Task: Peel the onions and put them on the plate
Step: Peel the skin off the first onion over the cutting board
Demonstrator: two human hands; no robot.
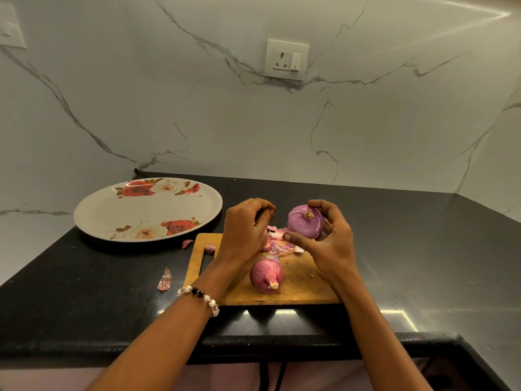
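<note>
My right hand [332, 244] grips a peeled purple onion [306, 225] above the far end of the wooden cutting board [298, 289], root end facing me. Just left of it, my left hand [245, 230] has its fingers curled and pinched on a small bit of onion skin. A second, unpeeled red onion [266, 276] lies on the board near me, between my wrists. A pile of peeled skins [279, 245] sits on the board under my hands. The white oval plate [118, 210] with rose prints lies to the left, with nothing on it.
Loose skin scraps lie on the black counter: one [165, 280] left of the board, another [187, 243] by the plate, one [210, 248] on the board's handle end. A marble wall with a socket [286, 60] stands behind. The counter's front edge runs close to me.
</note>
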